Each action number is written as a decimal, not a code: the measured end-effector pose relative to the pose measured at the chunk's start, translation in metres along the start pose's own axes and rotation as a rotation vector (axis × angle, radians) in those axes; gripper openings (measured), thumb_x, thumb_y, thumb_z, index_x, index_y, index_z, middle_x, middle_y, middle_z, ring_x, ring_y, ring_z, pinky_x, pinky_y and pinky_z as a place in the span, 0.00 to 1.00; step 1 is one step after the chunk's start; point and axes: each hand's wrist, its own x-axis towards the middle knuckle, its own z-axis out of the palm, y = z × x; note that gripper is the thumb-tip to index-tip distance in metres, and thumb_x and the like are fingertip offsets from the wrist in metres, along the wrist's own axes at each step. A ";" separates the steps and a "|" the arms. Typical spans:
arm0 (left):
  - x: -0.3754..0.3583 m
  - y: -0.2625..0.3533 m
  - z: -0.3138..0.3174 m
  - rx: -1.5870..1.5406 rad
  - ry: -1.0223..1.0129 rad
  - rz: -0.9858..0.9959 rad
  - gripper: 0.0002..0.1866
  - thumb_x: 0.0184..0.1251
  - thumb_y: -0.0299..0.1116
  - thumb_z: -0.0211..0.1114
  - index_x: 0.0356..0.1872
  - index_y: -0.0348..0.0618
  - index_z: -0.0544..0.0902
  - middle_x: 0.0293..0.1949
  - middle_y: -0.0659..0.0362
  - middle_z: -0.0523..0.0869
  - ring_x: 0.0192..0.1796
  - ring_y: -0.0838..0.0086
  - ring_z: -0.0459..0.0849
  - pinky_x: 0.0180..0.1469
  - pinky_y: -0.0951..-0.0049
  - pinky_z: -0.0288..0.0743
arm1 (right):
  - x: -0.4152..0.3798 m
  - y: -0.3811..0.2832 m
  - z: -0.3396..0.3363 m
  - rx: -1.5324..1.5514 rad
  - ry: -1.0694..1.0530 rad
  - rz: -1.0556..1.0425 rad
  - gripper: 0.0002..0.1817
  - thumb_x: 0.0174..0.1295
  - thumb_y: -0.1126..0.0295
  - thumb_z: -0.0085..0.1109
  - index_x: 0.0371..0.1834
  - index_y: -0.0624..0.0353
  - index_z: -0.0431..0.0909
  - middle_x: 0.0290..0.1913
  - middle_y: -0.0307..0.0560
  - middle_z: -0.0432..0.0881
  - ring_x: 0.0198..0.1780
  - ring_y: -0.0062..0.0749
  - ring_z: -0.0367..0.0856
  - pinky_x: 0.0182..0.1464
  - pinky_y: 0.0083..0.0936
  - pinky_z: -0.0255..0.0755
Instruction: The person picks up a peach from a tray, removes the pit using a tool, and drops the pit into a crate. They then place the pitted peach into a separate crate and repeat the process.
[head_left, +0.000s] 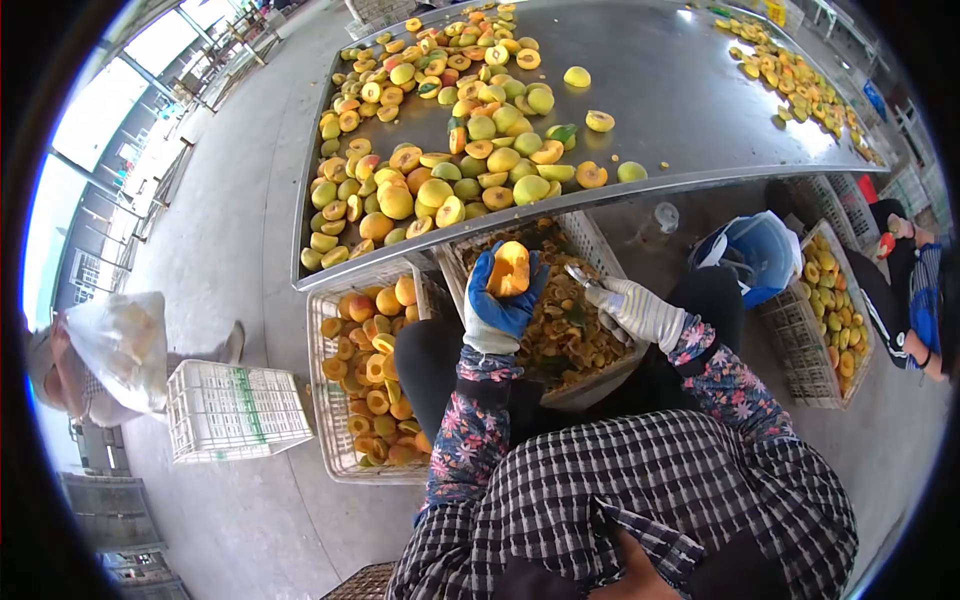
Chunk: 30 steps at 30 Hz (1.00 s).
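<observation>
My left hand [498, 312], in a blue-coated glove, is closed around a yellow peach half [510, 268], its cut face turned up. In my right hand [640, 310], which wears a pale knit glove, is a small metal pitting tool [578, 274]. Its tip points toward the fruit but stays apart from it. Below both hands, between my knees, sits a crate [598, 243] filled with peach pits and scraps [565, 335]. To the left of my knee, a pale plastic crate [335, 458] holds many peach halves [375, 400].
Ahead stands a metal table [660, 90] with a raised edge, bearing piles of peaches [490, 130]. A blue bucket [762, 250] and another fruit crate [800, 345] stand right, near a co-worker [915, 290]. Left are a white crate [235, 410] and a person carrying a clear bag [120, 345].
</observation>
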 end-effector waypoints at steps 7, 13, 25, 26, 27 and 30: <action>-0.036 0.072 0.024 0.198 0.000 0.428 0.17 0.72 0.39 0.63 0.54 0.38 0.80 0.51 0.52 0.85 0.56 0.58 0.83 0.64 0.51 0.77 | 0.004 0.005 0.000 -0.233 -0.031 -0.139 0.25 0.74 0.46 0.52 0.60 0.55 0.77 0.27 0.33 0.73 0.22 0.17 0.71 0.24 0.19 0.65; -0.105 0.197 -0.030 1.028 0.242 1.001 0.18 0.76 0.35 0.59 0.62 0.38 0.77 0.53 0.54 0.83 0.54 0.64 0.83 0.55 0.66 0.79 | 0.005 0.000 0.002 -0.188 -0.040 -0.123 0.20 0.73 0.51 0.55 0.45 0.59 0.75 0.24 0.35 0.73 0.18 0.19 0.71 0.21 0.20 0.67; -0.203 0.265 -0.241 0.998 1.046 1.003 0.14 0.73 0.35 0.63 0.52 0.37 0.84 0.44 0.61 0.86 0.44 0.77 0.81 0.49 0.75 0.76 | 0.012 0.006 0.011 -0.154 -0.100 -0.076 0.20 0.73 0.49 0.54 0.48 0.56 0.75 0.21 0.34 0.70 0.16 0.18 0.67 0.19 0.19 0.63; -0.210 0.260 -0.246 1.027 1.159 0.785 0.13 0.72 0.34 0.63 0.51 0.38 0.84 0.45 0.62 0.86 0.44 0.78 0.80 0.49 0.75 0.75 | 0.013 0.006 0.011 -0.146 -0.091 -0.056 0.20 0.73 0.48 0.55 0.48 0.56 0.75 0.20 0.34 0.70 0.16 0.18 0.67 0.19 0.19 0.63; -0.215 0.249 -0.240 1.169 1.219 0.725 0.14 0.72 0.35 0.62 0.51 0.38 0.84 0.44 0.60 0.87 0.44 0.76 0.82 0.49 0.73 0.76 | 0.012 0.003 0.013 -0.135 -0.080 -0.032 0.21 0.72 0.48 0.55 0.48 0.56 0.75 0.20 0.34 0.70 0.16 0.18 0.67 0.20 0.19 0.63; -0.231 0.246 -0.315 1.567 1.173 0.386 0.18 0.72 0.41 0.61 0.52 0.38 0.84 0.43 0.50 0.89 0.45 0.63 0.86 0.49 0.65 0.77 | 0.011 0.000 0.017 -0.145 -0.068 -0.015 0.21 0.72 0.47 0.55 0.46 0.56 0.75 0.20 0.33 0.70 0.16 0.19 0.67 0.20 0.20 0.64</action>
